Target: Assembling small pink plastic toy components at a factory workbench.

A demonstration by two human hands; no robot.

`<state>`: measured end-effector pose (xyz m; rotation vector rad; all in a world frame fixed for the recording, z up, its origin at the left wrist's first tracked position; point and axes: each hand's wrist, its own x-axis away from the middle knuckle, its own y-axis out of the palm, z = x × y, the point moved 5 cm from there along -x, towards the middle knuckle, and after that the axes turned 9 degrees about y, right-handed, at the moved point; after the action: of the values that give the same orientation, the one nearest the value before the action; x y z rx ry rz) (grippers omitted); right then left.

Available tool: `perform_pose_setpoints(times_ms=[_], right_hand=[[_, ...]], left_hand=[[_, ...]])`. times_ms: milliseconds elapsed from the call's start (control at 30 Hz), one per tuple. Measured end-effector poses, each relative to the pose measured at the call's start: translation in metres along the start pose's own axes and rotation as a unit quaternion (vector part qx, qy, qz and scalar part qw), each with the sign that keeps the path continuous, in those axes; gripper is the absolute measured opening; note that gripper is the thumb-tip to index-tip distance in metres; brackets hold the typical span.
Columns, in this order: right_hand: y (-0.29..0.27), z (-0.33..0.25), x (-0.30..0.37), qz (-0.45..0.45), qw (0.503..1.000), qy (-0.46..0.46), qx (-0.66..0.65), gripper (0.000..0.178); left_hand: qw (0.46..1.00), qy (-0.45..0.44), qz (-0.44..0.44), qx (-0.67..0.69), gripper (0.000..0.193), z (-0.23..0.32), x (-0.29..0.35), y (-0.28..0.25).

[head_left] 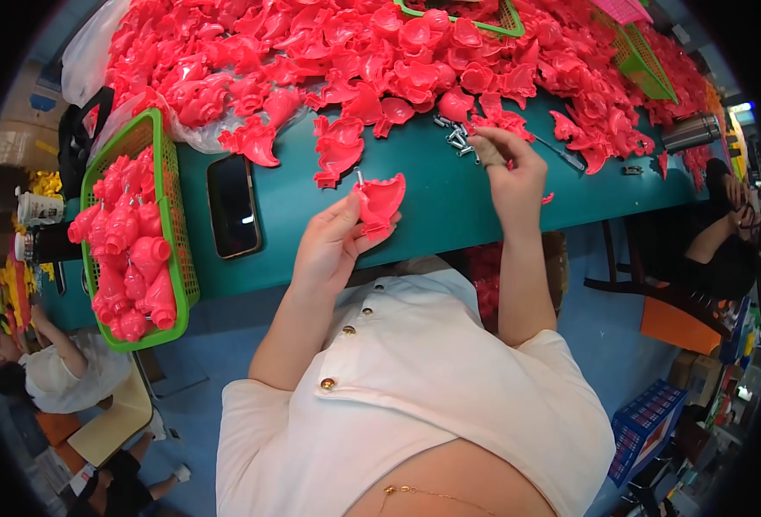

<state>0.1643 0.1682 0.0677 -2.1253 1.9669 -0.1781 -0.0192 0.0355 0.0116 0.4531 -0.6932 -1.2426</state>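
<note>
Holding: my left hand (329,246) has its fingers clamped on a red plastic shell half (380,202), thumb on top, just above the near edge of the teal table (432,194); a small metal pin stands up at the shell's upper left corner.
Right hand: my right hand (505,168) is over the small heap of silver screws (456,133), fingertips pinched together; I cannot tell whether a screw sits between them.
Slip risk: I judge the shell could twist out of my grip, since I hold it by one edge only and most of it hangs free past my fingers.
Screw risk: a screw could drop from so small a pinch, roll on the smooth top and go over the near edge onto the blue floor, or get lost under the red parts.
Pile risk: the heap of loose red shells (372,60) lies right behind the screws; a wide sweep of my wrist could drag pieces onto them.
Phone: a dark phone (232,205) lies flat to my left, well apart from both hands, near the table's front edge.
Basket: a green basket (174,202) of red assembled pieces overhangs the left end of the table.
Open room: the bare teal strip between the phone and my right hand is the only free surface; it is narrow front to back.
Others: a person sits at the far right, another low at the left, both well clear of my arms.
</note>
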Motion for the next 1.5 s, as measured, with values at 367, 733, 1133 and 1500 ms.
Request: perform_pose_setpoints(times_ms=[367, 733, 1133, 1500], right_hand=[[-0.098, 0.009, -0.084, 0.206, 0.951, -0.071, 0.220, 0.028], [-0.202, 0.118, -0.135, 0.236, 0.898, 0.016, 0.370, 0.071], [-0.143, 0.076, -0.075, -0.017, 0.995, -0.022, 0.092, 0.047], [-0.128, 0.074, -0.072, 0.094, 0.987, -0.060, 0.118, 0.044]], left_hand=[[0.999, -0.024, -0.005, 0.043, 0.044, -0.004, 0.006, 0.001], [0.997, -0.050, -0.039, 0.053, 0.044, -0.015, -0.007, 0.022], [0.997, -0.059, -0.027, 0.035, 0.042, -0.023, -0.012, 0.029], [0.997, -0.050, -0.040, 0.048, 0.043, -0.022, -0.011, 0.027]])
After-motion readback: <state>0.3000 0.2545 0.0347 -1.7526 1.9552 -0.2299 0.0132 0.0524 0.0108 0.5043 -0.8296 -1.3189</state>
